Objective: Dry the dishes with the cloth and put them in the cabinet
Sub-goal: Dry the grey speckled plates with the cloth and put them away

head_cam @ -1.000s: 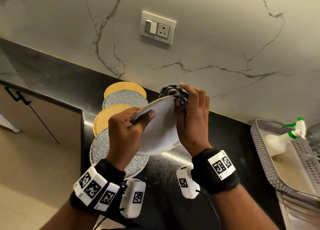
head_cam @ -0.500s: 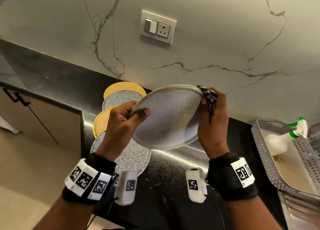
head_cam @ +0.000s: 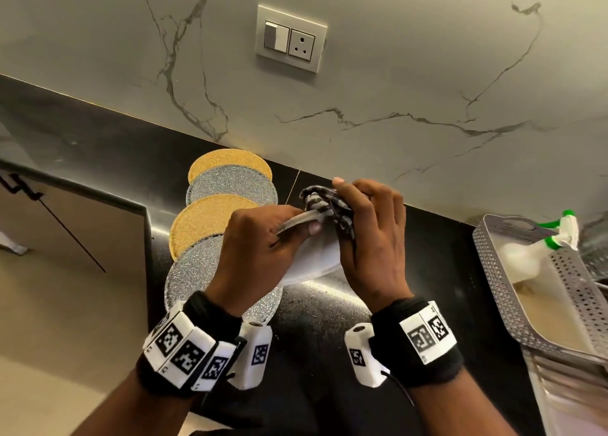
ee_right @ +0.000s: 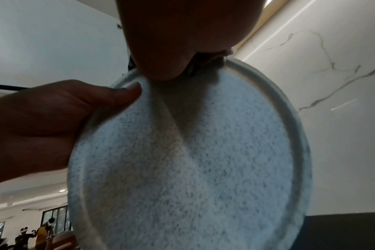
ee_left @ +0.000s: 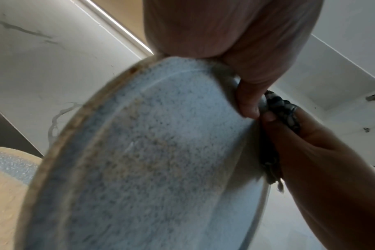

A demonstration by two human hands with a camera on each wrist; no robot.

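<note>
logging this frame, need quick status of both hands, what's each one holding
Left hand: closed, gripping the plate by its rim.
Right hand: closed, holding the cloth against the plate's rim.

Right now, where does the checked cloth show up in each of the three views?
Head: the checked cloth is at centre, bunched in the right hand on the plate's top edge.
Left wrist: right of centre, beside the plate rim.
Right wrist: barely visible at top, under the palm.
Shared landmark: the speckled plate.
</note>
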